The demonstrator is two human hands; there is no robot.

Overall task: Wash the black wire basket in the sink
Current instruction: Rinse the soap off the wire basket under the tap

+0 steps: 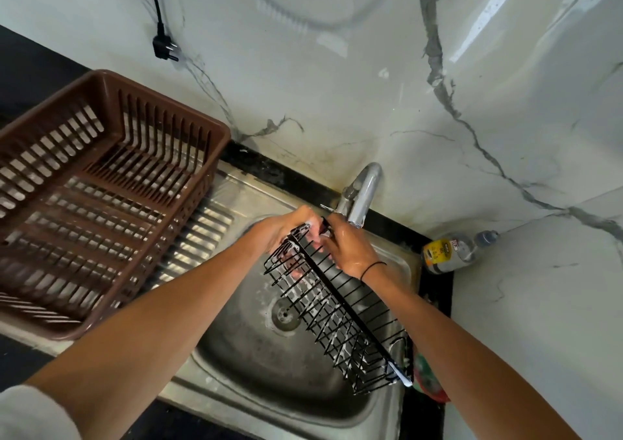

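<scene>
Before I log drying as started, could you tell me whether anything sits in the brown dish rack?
No, the brown dish rack shows only its bare slatted floor.

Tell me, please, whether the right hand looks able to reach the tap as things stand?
Probably yes. The right hand grips the far end of the black wire basket right beside the tap, with nothing between them, though it would need to release its grip first.
</scene>
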